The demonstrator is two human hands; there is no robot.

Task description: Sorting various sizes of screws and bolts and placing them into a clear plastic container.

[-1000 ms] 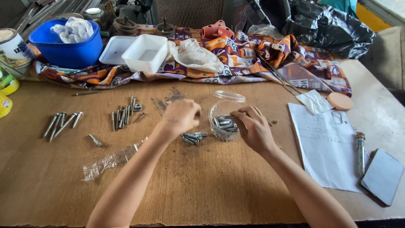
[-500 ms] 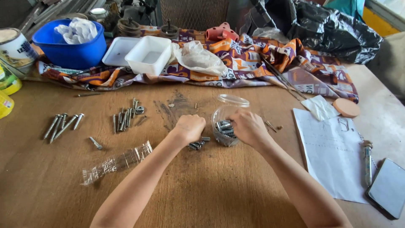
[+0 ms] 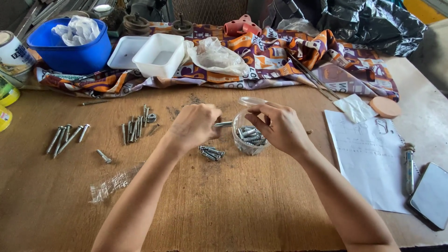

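My left hand point(image 3: 196, 125) is closed around a metal bolt point(image 3: 224, 124) whose end pokes out toward a small clear plastic cup point(image 3: 249, 140). The cup stands on the wooden table point(image 3: 224, 205) and holds several bolts. My right hand point(image 3: 279, 127) rests on the cup's right side and rim, fingers curled over it. A small pile of bolts point(image 3: 211, 152) lies on the table just below my left hand.
Rows of screws point(image 3: 67, 137) and nails point(image 3: 135, 127) lie at left, a clear bag point(image 3: 112, 184) below them. A patterned cloth point(image 3: 280, 60), white trays point(image 3: 158, 55) and blue bowl point(image 3: 70, 44) are behind. Paper point(image 3: 368, 158), phone point(image 3: 431, 196) and anchor bolt point(image 3: 409, 163) sit at right.
My left hand has lifted a bolt from the small pile and moved it right, to the cup's rim. My right hand stays on the cup.
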